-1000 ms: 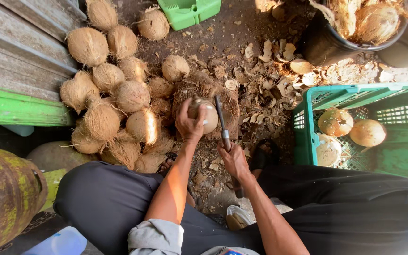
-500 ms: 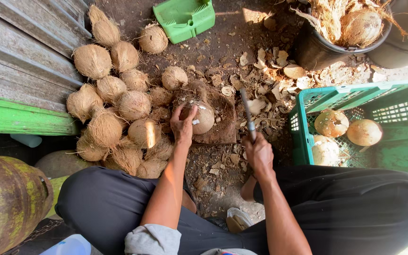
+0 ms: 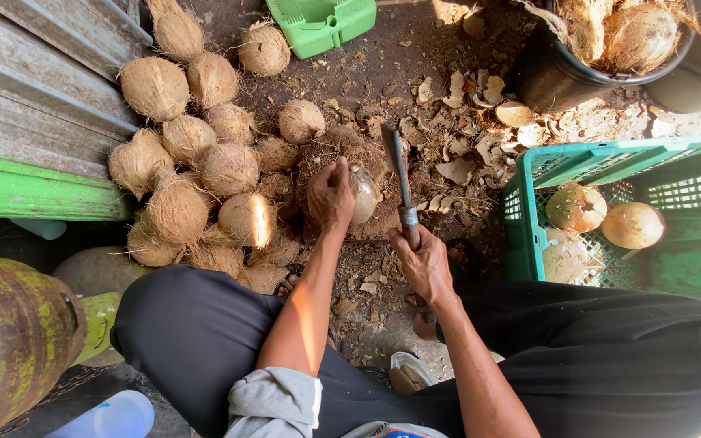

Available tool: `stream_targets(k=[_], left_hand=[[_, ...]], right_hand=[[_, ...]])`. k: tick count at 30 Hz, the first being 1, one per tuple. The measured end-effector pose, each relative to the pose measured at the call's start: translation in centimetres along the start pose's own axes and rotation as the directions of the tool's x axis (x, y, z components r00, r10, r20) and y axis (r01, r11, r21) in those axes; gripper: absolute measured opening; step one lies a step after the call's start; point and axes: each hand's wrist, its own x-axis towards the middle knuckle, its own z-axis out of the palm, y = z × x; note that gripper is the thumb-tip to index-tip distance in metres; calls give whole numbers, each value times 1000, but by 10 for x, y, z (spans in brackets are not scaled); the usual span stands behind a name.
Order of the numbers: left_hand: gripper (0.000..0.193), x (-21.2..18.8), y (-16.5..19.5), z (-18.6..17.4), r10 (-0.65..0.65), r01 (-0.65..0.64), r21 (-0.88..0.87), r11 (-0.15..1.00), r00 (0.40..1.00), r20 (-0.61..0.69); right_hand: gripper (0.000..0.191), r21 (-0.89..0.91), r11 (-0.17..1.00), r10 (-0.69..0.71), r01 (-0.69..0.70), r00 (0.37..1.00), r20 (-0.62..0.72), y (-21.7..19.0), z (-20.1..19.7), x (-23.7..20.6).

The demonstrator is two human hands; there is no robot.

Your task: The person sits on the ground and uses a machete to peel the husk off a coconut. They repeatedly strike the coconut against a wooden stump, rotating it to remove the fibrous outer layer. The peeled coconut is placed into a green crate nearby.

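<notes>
So the coconut (image 3: 364, 193) being worked on sits on the dirt ground right in the middle, on a low mound of brown husk fibre (image 3: 342, 146). It's partly stripped, with pale smooth shell showing on its right side. The left hand (image 3: 330, 195) lies over the top and left of it, fingers curled down around it, gripping it in place. Just to the right, the right hand (image 3: 423, 264) is wrapped tight around the handle of a long dark knife (image 3: 397, 174), with the blade pointing away toward the far side, close beside the coconut. Can't tell if the edge actually touches the shell

Left of that there's a big heap of hairy brown coconuts (image 3: 196, 162) stacked against a corrugated metal sheet (image 3: 34, 73) with a green board (image 3: 34, 195) along its near edge. Bits of shell and husk scraps (image 3: 464, 138) are scattered on the ground to the far right of the knife. Further right is a green plastic crate (image 3: 691, 259) with three peeled pale coconuts (image 3: 633, 225) inside. At the far right a dark bucket (image 3: 553, 77) holds husk waste. A small green plastic piece (image 3: 322, 23) sits at the far edge, and a rusty gas cylinder (image 3: 10, 332) is near left, beside the person's dark-trousered knee
</notes>
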Motion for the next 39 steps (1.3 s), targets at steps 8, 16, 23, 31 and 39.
stream_targets(k=[8,16,23,31,39], left_hand=[[53,-5,39,8,-29,24,246,969,999,17],[50,-12,43,4,-41,30,279,960,999,34],[43,-6,38,7,-1,4,249,968,1000,-11],[47,-10,30,9,25,-23,248,969,1000,-4],[50,1,4,21,51,-49,261,964,999,-3]], right_hand=[[31,72,997,3,-5,1000,31,-3,-4,0],[35,65,996,63,-65,997,32,3,11,5],[43,215,972,-85,96,994,-62,20,11,11],[41,15,1000,19,-19,1000,11,27,14,17],[35,-148,980,148,-137,986,70,40,17,24]])
